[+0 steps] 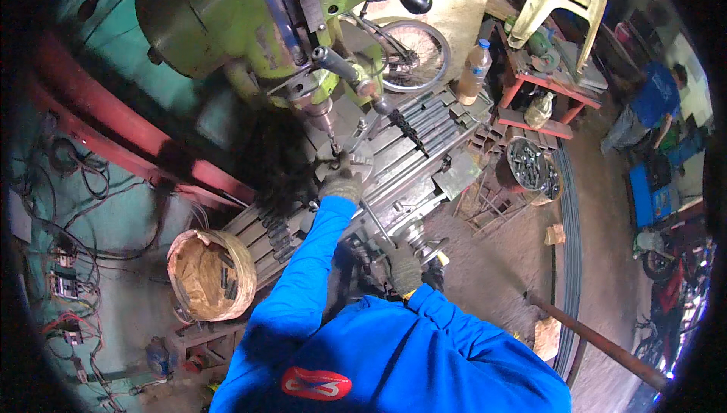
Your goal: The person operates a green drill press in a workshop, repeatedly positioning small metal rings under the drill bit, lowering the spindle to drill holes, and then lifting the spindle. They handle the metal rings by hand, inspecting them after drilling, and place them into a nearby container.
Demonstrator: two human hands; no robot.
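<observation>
My left hand [341, 184], in a grey work glove, reaches under the spindle [322, 116] of a green milling machine [216, 15]. Its fingers are bent around a small dark piece I cannot make out, just below the tool tip and against a round metal chuck [362, 166] on the machine table [299, 220]. My right hand [404, 265], gloved too, is closed at the near end of a slim metal rod [374, 217] that slants up toward the chuck. Close to its right side is a metal handwheel [424, 242]; the fingertips are partly hidden.
A round bin [246, 280] with dark metal pieces stands at the left. Dark chips [409, 134] and a plastic bottle [474, 72] sit on the table's far end. Right of it are a bucket of metal parts [525, 164], long bars [569, 261] and a rusty pipe [598, 341]. Another person [647, 106] is farther right.
</observation>
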